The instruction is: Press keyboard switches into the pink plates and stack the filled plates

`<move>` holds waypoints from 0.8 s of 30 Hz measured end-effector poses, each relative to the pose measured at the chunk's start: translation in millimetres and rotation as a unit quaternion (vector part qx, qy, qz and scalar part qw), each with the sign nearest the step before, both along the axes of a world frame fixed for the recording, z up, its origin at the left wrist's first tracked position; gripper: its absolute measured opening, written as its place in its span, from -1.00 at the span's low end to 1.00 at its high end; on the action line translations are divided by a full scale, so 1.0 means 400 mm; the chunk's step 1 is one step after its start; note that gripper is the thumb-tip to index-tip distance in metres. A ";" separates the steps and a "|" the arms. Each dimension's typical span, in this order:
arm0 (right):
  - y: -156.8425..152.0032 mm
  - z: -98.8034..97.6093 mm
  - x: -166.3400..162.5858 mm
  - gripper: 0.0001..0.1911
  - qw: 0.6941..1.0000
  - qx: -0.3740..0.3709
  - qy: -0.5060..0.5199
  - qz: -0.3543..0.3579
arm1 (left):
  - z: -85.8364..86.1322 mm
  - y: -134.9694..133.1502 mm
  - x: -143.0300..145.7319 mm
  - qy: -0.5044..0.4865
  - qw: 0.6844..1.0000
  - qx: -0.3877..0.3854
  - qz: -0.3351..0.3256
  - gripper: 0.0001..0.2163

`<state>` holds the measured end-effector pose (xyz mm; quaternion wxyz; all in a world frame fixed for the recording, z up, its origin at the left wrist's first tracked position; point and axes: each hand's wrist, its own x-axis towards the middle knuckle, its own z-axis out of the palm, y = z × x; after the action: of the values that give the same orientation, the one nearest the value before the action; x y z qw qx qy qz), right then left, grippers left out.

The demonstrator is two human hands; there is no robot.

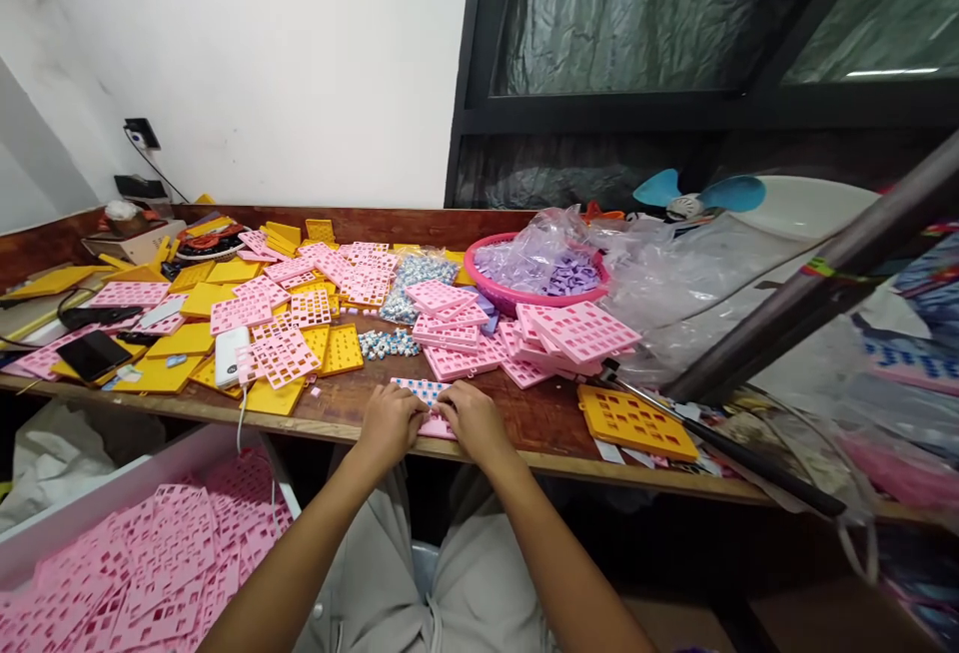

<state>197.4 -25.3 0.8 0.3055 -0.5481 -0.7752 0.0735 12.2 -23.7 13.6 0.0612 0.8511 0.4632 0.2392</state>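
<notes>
Now L hand (390, 422) & R hand (473, 420) in closed grip on pink tray (424, 394).

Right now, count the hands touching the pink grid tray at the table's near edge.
2: the left hand on the left end of the pink grid tray, the right hand on its right end. No other hands show.

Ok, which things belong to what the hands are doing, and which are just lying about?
In hand: left hand, right hand, both on the pink grid tray; likely the loose blue-white pieces behind it.
Lying about: black phone, white power bank, blue fan, yellow grid tray at right.
</notes>
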 end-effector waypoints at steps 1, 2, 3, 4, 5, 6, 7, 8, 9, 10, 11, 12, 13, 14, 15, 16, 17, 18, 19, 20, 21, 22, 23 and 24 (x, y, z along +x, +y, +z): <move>0.002 0.010 0.000 -0.91 1.000 -0.007 -0.025 0.003 | 0.001 0.003 0.000 0.010 1.000 0.001 -0.004 -0.91; 0.005 0.019 0.001 -0.90 0.999 -0.014 -0.049 0.007 | 0.001 0.006 0.001 0.020 1.000 0.005 -0.009 -0.90; 0.008 0.027 0.002 -0.90 0.997 -0.021 -0.070 0.010 | 0.001 0.008 0.002 0.031 0.999 0.011 -0.012 -0.89; 0.010 0.032 0.004 -0.89 0.996 -0.026 -0.086 0.012 | 0.000 0.009 0.002 0.041 0.999 0.020 -0.015 -0.87; 0.011 0.034 0.005 -0.89 0.995 -0.030 -0.097 0.014 | -0.002 0.007 0.003 0.049 0.998 0.030 -0.018 -0.86; 0.011 0.033 0.005 -0.88 0.994 -0.030 -0.104 0.015 | -0.005 0.004 0.004 0.052 0.998 0.041 -0.021 -0.84; 0.009 0.031 0.005 -0.88 0.994 -0.026 -0.109 0.017 | -0.008 -0.002 0.004 0.051 0.997 0.051 -0.024 -0.83; 0.005 0.027 0.004 -0.86 0.993 -0.019 -0.117 0.021 | -0.013 -0.010 0.005 0.045 0.997 0.058 -0.028 -0.83; -0.001 0.022 0.003 -0.85 0.991 -0.011 -0.128 0.026 | -0.019 -0.020 0.004 0.036 0.997 0.062 -0.033 -0.82; -0.008 0.018 0.000 -0.84 0.989 -0.002 -0.144 0.032 | -0.025 -0.032 0.004 0.027 0.997 0.063 -0.038 -0.81; -0.016 0.015 -0.003 -0.83 0.986 0.004 -0.162 0.040 | -0.032 -0.045 0.003 0.021 0.997 0.062 -0.044 -0.80; -0.024 0.014 -0.006 -0.84 0.982 0.009 -0.180 0.049 | -0.038 -0.058 0.001 0.018 0.997 0.060 -0.049 -0.79; -0.033 0.016 -0.008 -0.84 0.979 0.011 -0.195 0.058 | -0.044 -0.071 -0.003 0.018 0.997 0.058 -0.054 -0.78; -0.040 0.020 -0.009 -0.85 0.976 0.013 -0.206 0.066 | -0.047 -0.083 -0.008 0.021 0.996 0.057 -0.059 -0.75; -0.045 0.026 -0.009 -0.85 0.974 0.012 -0.213 0.073 | -0.048 -0.091 -0.016 0.024 0.996 0.055 -0.067 -0.70; -0.048 0.033 -0.007 -0.85 0.973 0.010 -0.218 0.079 | -0.046 -0.095 -0.027 0.027 0.995 0.053 -0.079 -0.65; -0.048 0.042 -0.003 -0.85 0.972 0.004 -0.220 0.083 | -0.039 -0.092 -0.041 0.025 0.994 0.052 -0.091 -0.61; -0.043 0.053 0.000 -0.85 0.973 -0.004 -0.216 0.086 | -0.030 -0.081 -0.058 0.016 0.994 0.052 -0.095 -0.59; -0.034 0.063 0.003 -0.83 0.974 -0.014 -0.207 0.087 | -0.018 -0.062 -0.078 -0.002 0.995 0.054 -0.089 -0.60; -0.020 0.075 0.003 -0.82 0.977 -0.023 -0.192 0.087 | -0.005 -0.036 -0.099 -0.025 0.996 0.059 -0.069 -0.64; -0.001 0.086 -0.001 -0.81 0.981 -0.029 -0.173 0.085 | 0.008 -0.002 -0.121 -0.054 0.996 0.067 -0.031 -0.69; 0.022 0.098 -0.009 -0.82 0.984 -0.030 -0.153 0.082 | 0.019 0.036 -0.142 -0.078 0.994 0.076 0.009 -0.73; 0.049 0.109 -0.023 -0.83 0.987 -0.028 -0.134 0.079 | 0.027 0.076 -0.161 -0.085 0.992 0.082 0.043 -0.76; 0.078 0.119 -0.043 -0.84 0.990 -0.024 -0.122 0.074 | 0.032 0.117 -0.177 -0.072 0.992 0.081 0.063 -0.78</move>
<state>180.2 5.8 48.4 0.1897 -0.5012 -0.8430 0.0469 -58.5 23.0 26.4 0.0104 0.8029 0.4894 0.3402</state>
